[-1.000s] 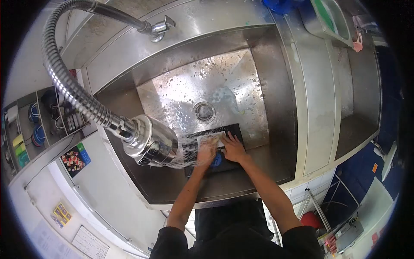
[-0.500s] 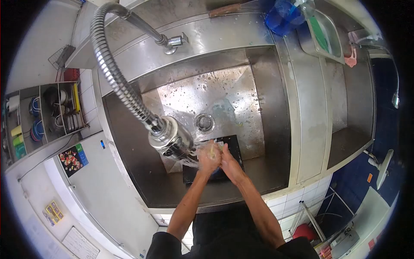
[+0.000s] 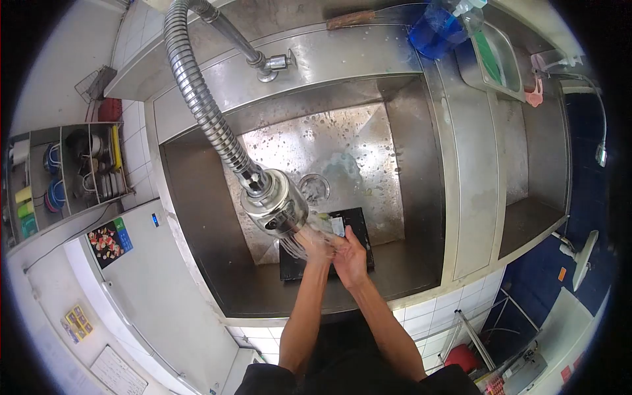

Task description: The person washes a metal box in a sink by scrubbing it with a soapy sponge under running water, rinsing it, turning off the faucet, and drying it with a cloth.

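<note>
Water from the chrome spray head (image 3: 276, 204) streams over my left hand (image 3: 314, 245), whose fingers are blurred by the spray and partly hidden behind the head. My right hand (image 3: 351, 260) is close beside it, thumb raised and fingers stretched toward the left hand; I see nothing held in it. Below both hands, a black flat rectangular object (image 3: 357, 220) rests on the sink floor, with a small whitish patch (image 3: 338, 226) on it. A pale greenish bit shows near the left fingertips, too blurred to name.
The steel sink (image 3: 418, 197) surrounds my hands, its drain (image 3: 315, 189) just beyond them. A flexible metal hose (image 3: 197, 92) arches in from the upper left, near a tap (image 3: 278, 62). A blue-liquid bottle (image 3: 438, 29) and a steel tray (image 3: 503, 66) stand at the back right.
My hands have drawn slightly apart and the right thumb now stands clear. In view, the spray head has shifted right and covers more of the left fingers.
</note>
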Available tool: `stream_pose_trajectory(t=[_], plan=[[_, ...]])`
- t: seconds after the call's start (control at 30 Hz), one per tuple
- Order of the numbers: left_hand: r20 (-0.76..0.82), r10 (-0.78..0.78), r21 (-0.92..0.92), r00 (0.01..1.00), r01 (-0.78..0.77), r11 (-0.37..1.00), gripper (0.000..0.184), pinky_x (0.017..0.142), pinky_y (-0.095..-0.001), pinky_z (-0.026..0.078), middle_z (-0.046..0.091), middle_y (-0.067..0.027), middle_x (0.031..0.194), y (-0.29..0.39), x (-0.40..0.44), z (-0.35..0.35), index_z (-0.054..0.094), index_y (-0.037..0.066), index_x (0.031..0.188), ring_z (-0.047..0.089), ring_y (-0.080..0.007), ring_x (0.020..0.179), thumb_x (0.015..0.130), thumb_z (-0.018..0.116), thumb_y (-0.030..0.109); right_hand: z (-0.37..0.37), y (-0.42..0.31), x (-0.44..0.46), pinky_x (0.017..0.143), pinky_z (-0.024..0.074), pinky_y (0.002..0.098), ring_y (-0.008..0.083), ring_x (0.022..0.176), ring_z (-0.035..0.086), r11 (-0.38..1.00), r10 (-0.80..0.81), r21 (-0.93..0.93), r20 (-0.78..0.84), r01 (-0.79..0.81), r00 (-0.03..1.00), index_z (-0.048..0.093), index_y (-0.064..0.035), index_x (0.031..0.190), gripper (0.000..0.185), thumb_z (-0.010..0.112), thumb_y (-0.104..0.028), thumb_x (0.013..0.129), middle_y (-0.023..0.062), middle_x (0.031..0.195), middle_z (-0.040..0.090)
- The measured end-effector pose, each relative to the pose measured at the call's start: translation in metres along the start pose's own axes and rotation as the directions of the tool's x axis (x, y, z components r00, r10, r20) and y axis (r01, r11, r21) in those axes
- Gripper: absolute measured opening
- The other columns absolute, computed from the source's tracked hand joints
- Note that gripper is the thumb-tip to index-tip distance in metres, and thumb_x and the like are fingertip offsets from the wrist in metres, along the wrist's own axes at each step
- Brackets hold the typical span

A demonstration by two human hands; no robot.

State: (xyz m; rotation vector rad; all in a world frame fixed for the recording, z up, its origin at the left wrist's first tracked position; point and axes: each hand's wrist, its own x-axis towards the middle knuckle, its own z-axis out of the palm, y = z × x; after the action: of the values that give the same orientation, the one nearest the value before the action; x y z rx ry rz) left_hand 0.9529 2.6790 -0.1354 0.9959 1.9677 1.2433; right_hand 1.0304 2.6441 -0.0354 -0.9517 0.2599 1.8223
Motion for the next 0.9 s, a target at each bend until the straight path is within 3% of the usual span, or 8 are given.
stream_pose_trajectory(t=[0.07, 0.13, 0.2, 0.33, 0.53, 0.67, 0.73, 0.9], plan=[[0.249, -0.763, -0.607, 0.596, 0.710, 0.357, 0.039, 0.060, -0.0333, 0.045, 0.053, -0.0047, 0.077, 0.092, 0.030, -0.012, 0.056, 0.008, 0.090, 0.054, -0.0205, 0.072, 0.101, 0.045, 0.044, -0.017, 0.003, 0.002, 0.107, 0.0351, 0.0364, 0.0239, 0.126, 0.051, 0.981, -0.103, 0.174, 0.068, 0.090, 0.992, 0.051, 0.0082, 0.134, 0.065, 0.034, -0.047, 0.104, 0.0149, 0.137, 0.056], [0.220, -0.726, -0.679, 0.651, 0.637, 0.365, 0.043, 0.062, -0.0316, 0.044, 0.055, -0.0050, 0.080, 0.050, 0.025, -0.013, 0.057, 0.006, 0.087, 0.055, -0.0194, 0.075, 0.102, 0.042, 0.043, 0.000, -0.005, -0.002, 0.108, 0.0355, 0.0369, 0.0244, 0.126, 0.052, 0.983, -0.094, 0.157, -0.015, 0.095, 0.995, 0.051, 0.0066, 0.134, 0.064, 0.035, -0.047, 0.104, 0.0149, 0.136, 0.057], [0.288, -0.328, -0.088, 0.900, 0.365, 0.927, 0.033, 0.070, -0.0325, 0.045, 0.061, -0.0110, 0.094, 0.055, 0.012, -0.025, 0.057, 0.003, 0.092, 0.058, -0.0219, 0.082, 0.100, 0.049, 0.034, 0.016, -0.017, -0.005, 0.108, 0.0360, 0.0374, 0.0248, 0.125, 0.052, 0.984, -0.091, 0.143, -0.111, 0.107, 0.990, 0.051, 0.0051, 0.133, 0.062, 0.036, -0.048, 0.104, 0.0150, 0.135, 0.057], [0.487, 0.327, -0.040, 0.810, -0.354, 0.934, 0.012, 0.084, -0.0376, 0.048, 0.062, -0.0202, 0.111, 0.089, -0.003, -0.026, 0.056, 0.001, 0.098, 0.060, -0.0297, 0.094, 0.091, 0.054, 0.010, 0.030, -0.027, 0.011, 0.112, 0.0318, 0.0363, 0.0222, 0.128, 0.047, 1.000, -0.006, 0.018, -0.185, 0.010, 0.983, 0.049, -0.0039, 0.137, 0.053, 0.036, -0.045, 0.105, 0.0101, 0.135, 0.054], [0.550, 0.172, -0.162, 0.817, -0.098, 0.982, 0.020, 0.083, -0.0368, 0.048, 0.063, -0.0164, 0.100, 0.108, 0.021, -0.018, 0.060, 0.001, 0.104, 0.062, -0.0291, 0.090, 0.086, 0.052, 0.001, 0.022, -0.032, -0.021, 0.110, 0.0352, 0.0369, 0.0232, 0.127, 0.049, 0.989, -0.094, 0.115, 0.036, 0.089, 0.995, 0.051, 0.0011, 0.132, 0.054, 0.034, -0.042, 0.106, 0.0130, 0.133, 0.055], [0.379, -0.012, -0.025, 0.925, 0.023, 0.999, 0.035, 0.063, -0.0312, 0.043, 0.058, -0.0047, 0.074, 0.109, 0.029, -0.016, 0.057, -0.001, 0.088, 0.053, -0.0155, 0.070, 0.103, 0.047, 0.029, -0.035, -0.016, -0.023, 0.100, 0.0453, 0.0400, 0.0276, 0.112, 0.061, 0.946, -0.205, 0.296, 0.229, 0.132, 0.952, 0.059, 0.0009, 0.117, 0.049, 0.039, -0.042, 0.104, 0.0164, 0.119, 0.063], [0.334, -0.121, -0.164, 0.935, 0.184, 0.969, 0.039, 0.058, -0.0318, 0.040, 0.054, -0.0026, 0.071, 0.104, 0.024, -0.023, 0.056, 0.000, 0.082, 0.050, -0.0147, 0.064, 0.104, 0.046, 0.031, -0.031, -0.008, -0.017, 0.090, 0.0512, 0.0420, 0.0292, 0.095, 0.066, 0.985, -0.107, 0.093, -0.321, 0.144, 0.941, 0.063, -0.0002, 0.102, 0.043, 0.045, -0.040, 0.102, 0.0161, 0.105, 0.067], [0.370, 0.149, -0.094, 0.917, -0.122, 0.988, 0.036, 0.053, -0.0290, 0.037, 0.049, 0.0001, 0.065, 0.133, 0.015, -0.049, 0.053, 0.000, 0.079, 0.048, -0.0127, 0.060, 0.098, 0.057, 0.030, -0.081, 0.026, 0.033, 0.089, 0.0502, 0.0425, 0.0315, 0.095, 0.065, 0.958, -0.219, -0.266, -0.445, 0.105, 0.868, 0.062, -0.0007, 0.105, 0.043, 0.050, -0.042, 0.099, 0.0158, 0.105, 0.066]])
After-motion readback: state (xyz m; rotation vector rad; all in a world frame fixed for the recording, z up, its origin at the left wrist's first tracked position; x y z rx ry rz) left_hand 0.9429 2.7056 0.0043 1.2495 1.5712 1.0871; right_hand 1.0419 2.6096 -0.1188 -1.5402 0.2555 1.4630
